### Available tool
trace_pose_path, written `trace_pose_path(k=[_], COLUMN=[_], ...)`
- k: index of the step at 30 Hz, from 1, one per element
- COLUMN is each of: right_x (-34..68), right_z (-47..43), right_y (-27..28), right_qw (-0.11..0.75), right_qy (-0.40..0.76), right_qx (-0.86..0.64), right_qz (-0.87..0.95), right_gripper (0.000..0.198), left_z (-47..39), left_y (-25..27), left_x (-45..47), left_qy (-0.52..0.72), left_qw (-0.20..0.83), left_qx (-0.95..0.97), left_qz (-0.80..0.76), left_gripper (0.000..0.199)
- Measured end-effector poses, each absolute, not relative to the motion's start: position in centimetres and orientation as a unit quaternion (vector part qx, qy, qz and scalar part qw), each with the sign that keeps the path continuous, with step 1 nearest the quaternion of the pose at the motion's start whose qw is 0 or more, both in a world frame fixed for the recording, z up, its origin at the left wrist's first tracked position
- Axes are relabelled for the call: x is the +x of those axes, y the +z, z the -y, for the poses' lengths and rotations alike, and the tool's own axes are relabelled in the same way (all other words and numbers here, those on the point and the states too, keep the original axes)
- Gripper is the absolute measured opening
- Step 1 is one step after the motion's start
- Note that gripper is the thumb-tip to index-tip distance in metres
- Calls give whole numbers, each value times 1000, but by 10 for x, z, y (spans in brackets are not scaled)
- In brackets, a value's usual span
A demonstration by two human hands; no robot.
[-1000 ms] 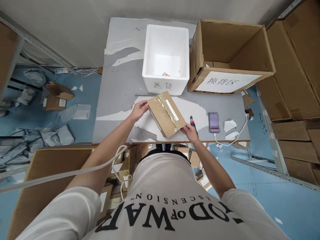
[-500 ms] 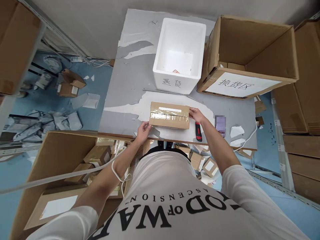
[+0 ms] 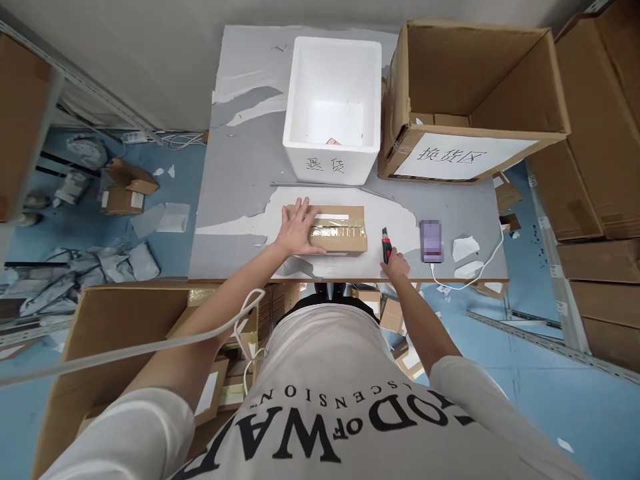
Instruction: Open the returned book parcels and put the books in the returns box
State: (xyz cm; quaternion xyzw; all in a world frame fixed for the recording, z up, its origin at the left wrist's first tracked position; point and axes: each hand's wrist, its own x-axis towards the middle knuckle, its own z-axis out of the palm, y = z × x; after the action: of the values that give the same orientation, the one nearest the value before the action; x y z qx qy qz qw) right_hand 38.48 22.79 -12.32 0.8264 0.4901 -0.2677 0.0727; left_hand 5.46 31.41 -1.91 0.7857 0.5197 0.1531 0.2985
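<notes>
A taped brown cardboard box (image 3: 345,241) with a white label strip on top lies on the table in front of me. Across its left end my left hand (image 3: 299,230) lies flat, fingers spread. To the right of the box, my right hand (image 3: 397,264) is closed around a red and black box cutter (image 3: 386,244). Its blade end points away from me, and a gap separates it from the box. Part of the cutter's handle is hidden by my fingers.
Behind the box stand a white foam box (image 3: 333,163) and a large open carton (image 3: 400,143) with a handwritten sign. A phone (image 3: 431,241) on a cable and paper scraps (image 3: 465,249) lie to the right. A big carton of parcels (image 3: 115,320) stands below left.
My left hand has moved from the box's near left corner onto its top. My right hand has let go of the box's right end and taken hold of the box cutter.
</notes>
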Motion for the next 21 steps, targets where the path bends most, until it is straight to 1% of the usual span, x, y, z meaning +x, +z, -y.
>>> trace_pose_path(k=[1,2,4,6,8,10,13,21], right_x=[386,389,393,394,391,386,380,381], right_z=[-229,-231,-230,-228,-224,-222,-221,-217], right_y=[-121,-116,-104,-89,-73,-61,-52,-44], right_qw=[43,-6,-142,-266,-329,-347,-353,-344], right_qy=[-295,-334,-432,-520,-572,-595,-605,-622], right_qx=[820,809,758,675,609,584,584,586], right_qz=[-488,-484,-469,-451,-439,-429,-411,-390], right_gripper=[62,62,67,71,73,74,75,79], left_z=[-318,-321,-322,-319,-317,-315,-316,-315], left_y=[-23,-26,-30,-30,-27,-24,-23,-25], left_x=[60,63,66,67,67,68,70,69], left_qy=[132,109,58,11,-26,-49,-59,-48], left_qw=[287,273,243,215,190,171,161,153], left_qx=[797,806,819,828,834,839,843,843], left_qz=[-515,-514,-516,-518,-517,-514,-511,-513], left_gripper=[116,120,126,129,131,133,135,132])
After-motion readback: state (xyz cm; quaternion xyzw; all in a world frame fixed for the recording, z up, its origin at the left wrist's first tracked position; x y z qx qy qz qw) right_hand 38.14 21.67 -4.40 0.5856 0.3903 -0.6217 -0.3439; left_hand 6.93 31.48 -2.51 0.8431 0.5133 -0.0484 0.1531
